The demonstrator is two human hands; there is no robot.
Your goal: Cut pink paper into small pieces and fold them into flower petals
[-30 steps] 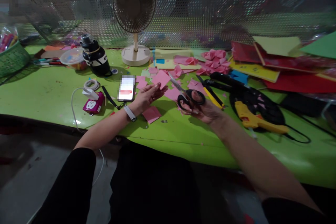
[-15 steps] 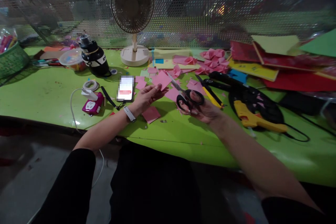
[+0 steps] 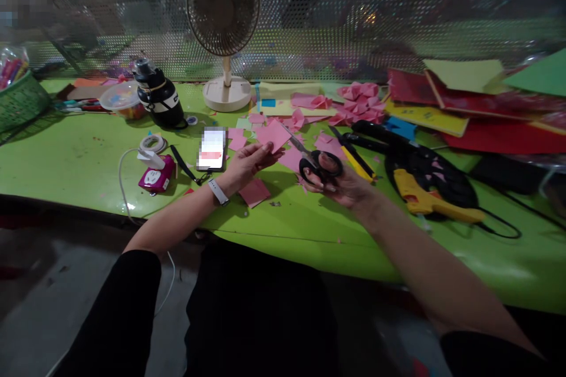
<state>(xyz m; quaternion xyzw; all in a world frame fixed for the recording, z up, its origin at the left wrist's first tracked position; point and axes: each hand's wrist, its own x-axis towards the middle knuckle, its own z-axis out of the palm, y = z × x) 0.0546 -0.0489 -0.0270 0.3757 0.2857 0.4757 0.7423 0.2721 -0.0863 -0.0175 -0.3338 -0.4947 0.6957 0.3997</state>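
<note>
Between thumb and fingers, my left hand (image 3: 252, 164) pinches a pink square of paper (image 3: 275, 134). My right hand (image 3: 345, 184) has its fingers through the black handles of a pair of scissors (image 3: 319, 165). The scissor blades reach up to the right edge of the held paper; their tips are partly hidden by it. Below my left hand a small stack of pink paper (image 3: 254, 192) lies on the green table (image 3: 283, 230). Folded pink paper pieces (image 3: 360, 101) are heaped behind my hands.
A phone (image 3: 212, 148), black bottle (image 3: 158, 97), fan (image 3: 227, 91) and magenta plug adapter (image 3: 157, 175) stand left of centre. To the right lie a yellow cutter knife (image 3: 357, 162), a yellow glue gun (image 3: 431, 203) and stacked coloured sheets (image 3: 499, 132).
The pink square has turned slightly and shifted right toward the blades. The scissor handles have moved closer together, and the blades look more closed.
</note>
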